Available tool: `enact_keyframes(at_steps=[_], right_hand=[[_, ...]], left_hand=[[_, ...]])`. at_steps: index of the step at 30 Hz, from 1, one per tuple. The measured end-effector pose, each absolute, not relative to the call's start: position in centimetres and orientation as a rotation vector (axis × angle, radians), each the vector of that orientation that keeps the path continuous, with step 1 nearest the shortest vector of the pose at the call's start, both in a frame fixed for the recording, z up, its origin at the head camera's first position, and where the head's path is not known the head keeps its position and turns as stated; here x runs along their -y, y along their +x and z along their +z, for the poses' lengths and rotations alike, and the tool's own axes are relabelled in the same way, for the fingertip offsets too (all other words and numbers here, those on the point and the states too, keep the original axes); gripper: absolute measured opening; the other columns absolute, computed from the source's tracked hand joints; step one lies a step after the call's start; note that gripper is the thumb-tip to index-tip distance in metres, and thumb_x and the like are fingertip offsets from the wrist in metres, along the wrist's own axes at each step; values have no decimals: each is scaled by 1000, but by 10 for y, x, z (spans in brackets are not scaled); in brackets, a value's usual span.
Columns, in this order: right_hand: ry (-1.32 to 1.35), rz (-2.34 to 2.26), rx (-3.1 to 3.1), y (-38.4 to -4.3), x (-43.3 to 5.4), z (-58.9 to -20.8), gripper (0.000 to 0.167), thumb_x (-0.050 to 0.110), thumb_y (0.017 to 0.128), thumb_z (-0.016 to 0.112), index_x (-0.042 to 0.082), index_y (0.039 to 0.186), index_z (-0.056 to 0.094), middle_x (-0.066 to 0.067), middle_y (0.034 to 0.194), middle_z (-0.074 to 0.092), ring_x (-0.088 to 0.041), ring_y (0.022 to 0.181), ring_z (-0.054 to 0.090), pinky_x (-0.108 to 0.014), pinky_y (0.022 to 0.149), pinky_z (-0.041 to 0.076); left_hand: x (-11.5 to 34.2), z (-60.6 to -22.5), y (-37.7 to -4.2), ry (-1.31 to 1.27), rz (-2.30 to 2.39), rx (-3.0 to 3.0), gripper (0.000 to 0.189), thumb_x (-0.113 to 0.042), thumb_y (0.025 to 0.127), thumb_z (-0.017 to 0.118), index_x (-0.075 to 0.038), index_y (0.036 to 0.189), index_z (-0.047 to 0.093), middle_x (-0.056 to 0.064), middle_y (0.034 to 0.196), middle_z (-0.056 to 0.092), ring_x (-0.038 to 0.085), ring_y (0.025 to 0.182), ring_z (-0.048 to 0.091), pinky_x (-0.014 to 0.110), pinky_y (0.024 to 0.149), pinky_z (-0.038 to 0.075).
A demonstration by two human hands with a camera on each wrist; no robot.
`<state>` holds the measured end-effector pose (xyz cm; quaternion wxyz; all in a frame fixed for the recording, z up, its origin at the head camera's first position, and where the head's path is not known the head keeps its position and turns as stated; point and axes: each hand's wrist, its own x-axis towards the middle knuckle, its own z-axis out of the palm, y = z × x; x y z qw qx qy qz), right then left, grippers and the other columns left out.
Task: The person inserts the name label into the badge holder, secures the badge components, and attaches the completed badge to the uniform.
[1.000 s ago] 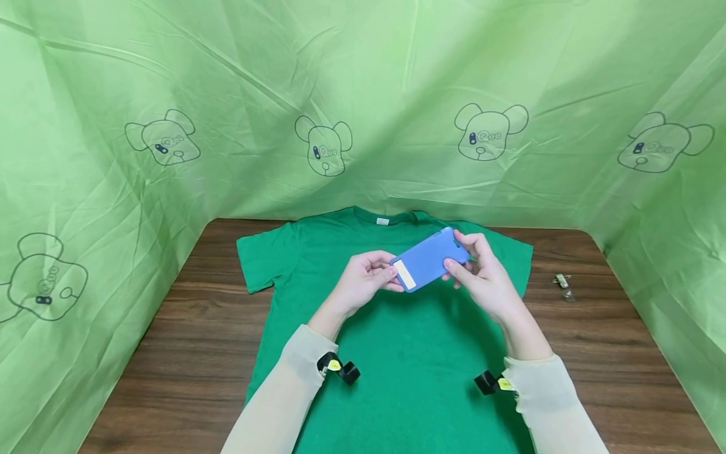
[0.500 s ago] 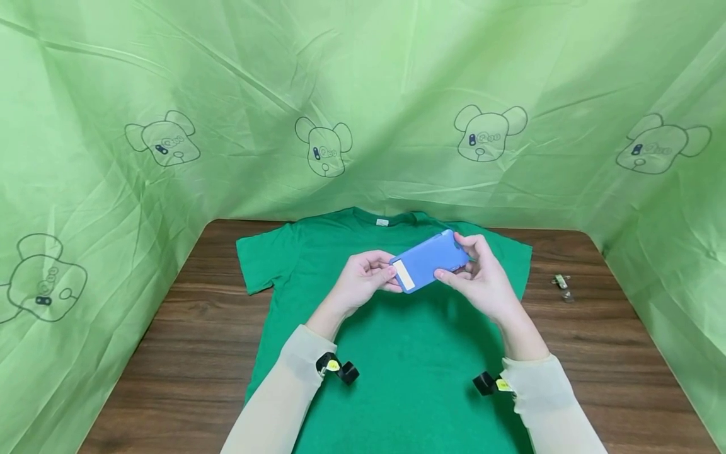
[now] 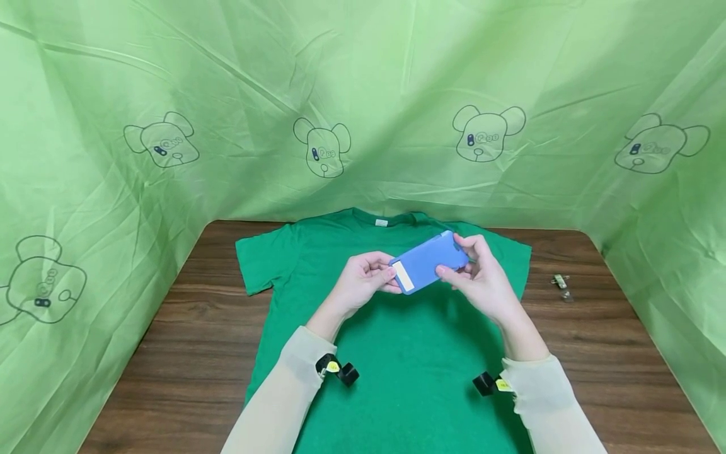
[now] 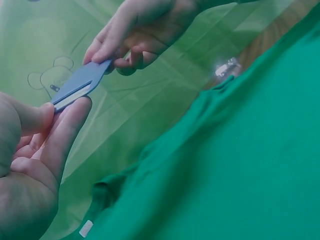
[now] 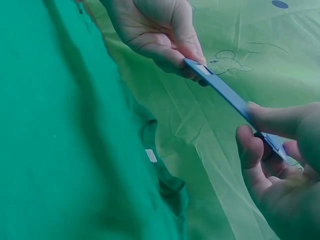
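A flat blue badge holder (image 3: 426, 263) with a white strip at its left end is held tilted above a green T-shirt (image 3: 391, 372). My left hand (image 3: 365, 280) pinches the white-strip end, its thumb on top and fingers underneath. At the other end, my right hand (image 3: 482, 280) grips the holder between thumb and fingers. The right wrist view shows the badge holder (image 5: 225, 92) edge-on, with the right thumb pressed on its upper face. In the left wrist view, the strip on the badge holder (image 4: 82, 82) lies close to the left fingertips.
The T-shirt lies spread on a dark wooden table (image 3: 210, 353), its neck label (image 3: 381, 222) at the far side. A small metal and clear plastic clip (image 3: 561, 282) lies to the right. Light green cloth (image 3: 397, 75) with mouse-head drawings walls the back and sides.
The right thumb has slid a little left and down across the badge holder's face, and the right fingers have shifted beneath it. The left hand keeps its pinch nearly unmoved.
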<state>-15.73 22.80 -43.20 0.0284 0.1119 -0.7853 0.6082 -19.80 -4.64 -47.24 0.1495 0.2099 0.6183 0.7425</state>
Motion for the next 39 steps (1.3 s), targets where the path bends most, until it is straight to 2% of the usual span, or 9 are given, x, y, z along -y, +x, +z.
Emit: enact_keyframes(at_steps=[2,5,8,10,14,20,27,33,39], right_hand=[[342,1873,2387,-159,-228,-431,43,3,107,70,-5,143,47,-23,139,64,-16,82,71,-25,69,59],[286,1866,2325,-159,-231,-429,34,5,107,70,-6,138,58,-12,114,69,-14,76,69,-25,64,57],[205,1862,2292,-158,-235,-426,33,4,104,76,-6,134,66,-2,105,70,-12,78,66,-22,65,58],[172,1842,2304,-156,-238,-425,37,6,102,78,-4,136,69,0,100,70,-12,81,66,-20,67,58],[147,1830,2354,-156,-239,-422,43,12,103,80,1,142,69,1,99,70,-12,82,68,-22,71,61],[147,1986,2285,-156,-240,-421,42,7,104,76,-8,141,64,-6,102,67,-11,80,74,-26,73,65],[139,2081,2216,-156,-244,-418,44,8,104,75,-9,142,60,-12,106,61,-15,76,75,-26,70,65],[157,2041,2226,-156,-242,-421,39,8,104,77,-6,138,64,-7,100,63,-12,69,71,-23,60,58],[202,1865,2321,-157,-235,-428,30,7,102,79,-6,128,70,-1,101,69,-9,70,70,-25,61,60]], left_hand=[[47,-472,-198,597,2135,-1782,21,5,108,62,15,126,67,25,108,74,23,90,81,42,85,67],[47,-471,-198,604,2126,-1785,22,6,108,61,15,127,67,24,108,74,21,88,80,40,84,67],[45,-471,-198,620,2109,-1784,22,6,109,61,15,128,66,23,107,74,20,86,80,39,83,67],[45,-471,-197,630,2099,-1782,22,6,109,60,15,128,66,22,106,74,19,84,79,38,83,67],[46,-470,-196,643,2100,-1780,21,6,109,60,15,127,66,21,105,74,19,83,79,37,82,67],[50,-469,-197,653,2115,-1802,22,5,107,61,16,126,67,18,102,75,19,81,78,35,79,68],[53,-472,-201,667,2128,-1771,21,6,108,61,17,124,67,14,100,76,20,81,78,35,79,68],[54,-469,-201,679,2125,-1745,22,5,108,60,18,125,66,15,101,76,19,81,78,35,79,68],[50,-467,-199,684,2122,-1750,22,5,108,61,17,126,67,19,104,76,19,83,79,37,81,68]])
